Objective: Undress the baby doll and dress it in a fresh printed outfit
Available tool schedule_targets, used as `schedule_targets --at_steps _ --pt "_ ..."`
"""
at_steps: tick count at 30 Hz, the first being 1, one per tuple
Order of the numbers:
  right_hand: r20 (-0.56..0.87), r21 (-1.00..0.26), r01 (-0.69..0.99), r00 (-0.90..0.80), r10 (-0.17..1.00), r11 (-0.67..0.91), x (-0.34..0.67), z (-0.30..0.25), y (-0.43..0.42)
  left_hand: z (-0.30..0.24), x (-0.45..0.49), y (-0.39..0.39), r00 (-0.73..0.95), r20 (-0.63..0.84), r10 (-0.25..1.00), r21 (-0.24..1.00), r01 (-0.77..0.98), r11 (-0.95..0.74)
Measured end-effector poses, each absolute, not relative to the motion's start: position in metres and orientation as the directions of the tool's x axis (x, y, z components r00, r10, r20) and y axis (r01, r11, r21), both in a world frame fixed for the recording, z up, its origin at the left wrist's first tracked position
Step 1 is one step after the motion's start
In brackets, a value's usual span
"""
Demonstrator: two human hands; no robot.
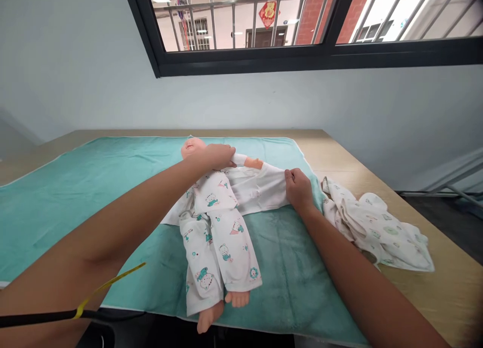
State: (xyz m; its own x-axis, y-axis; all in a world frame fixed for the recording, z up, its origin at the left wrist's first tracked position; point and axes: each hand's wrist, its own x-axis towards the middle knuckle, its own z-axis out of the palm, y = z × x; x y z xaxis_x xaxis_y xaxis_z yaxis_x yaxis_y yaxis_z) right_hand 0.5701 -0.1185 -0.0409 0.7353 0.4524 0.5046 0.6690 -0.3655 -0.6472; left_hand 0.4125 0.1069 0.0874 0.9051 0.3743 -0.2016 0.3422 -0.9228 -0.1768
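Observation:
A baby doll (193, 146) lies on its back on a teal blanket (279, 257), dressed in white trousers (234, 232) with a small printed animal pattern. My left hand (217, 156) reaches across its chest and is closed around the doll's white-sleeved arm; the doll's hand (254, 163) sticks out beyond the cuff. To the right, my right hand (300, 189) is closed on the edge of a white shirt (260, 189), which is stretched out sideways from the doll's body. My left forearm partly hides the doll's chest and its other arm.
A crumpled white printed garment (381, 230) lies on the wooden table (445, 287) to the right of the blanket. At the lower left, a black cable with a yellow tie (79, 310) crosses the view. A wall and a barred window (241, 61) stand behind the table.

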Motion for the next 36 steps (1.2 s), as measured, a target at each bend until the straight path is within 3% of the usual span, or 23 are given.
schedule_targets --at_steps 15,27,36 --pt "0.443 -0.633 0.651 0.748 0.494 -0.419 0.571 -0.040 -0.115 0.093 0.403 0.105 0.904 -0.175 0.390 -0.094 0.379 -0.921" --pt "0.435 -0.623 0.659 0.739 0.514 -0.421 0.575 -0.044 -0.117 0.091 0.403 0.093 0.871 -0.143 0.471 -0.039 0.470 -0.882" --pt "0.321 -0.580 0.639 0.749 0.579 -0.505 0.570 -0.040 -0.113 0.080 0.426 0.066 0.954 -0.095 0.284 -0.054 0.280 -0.959"
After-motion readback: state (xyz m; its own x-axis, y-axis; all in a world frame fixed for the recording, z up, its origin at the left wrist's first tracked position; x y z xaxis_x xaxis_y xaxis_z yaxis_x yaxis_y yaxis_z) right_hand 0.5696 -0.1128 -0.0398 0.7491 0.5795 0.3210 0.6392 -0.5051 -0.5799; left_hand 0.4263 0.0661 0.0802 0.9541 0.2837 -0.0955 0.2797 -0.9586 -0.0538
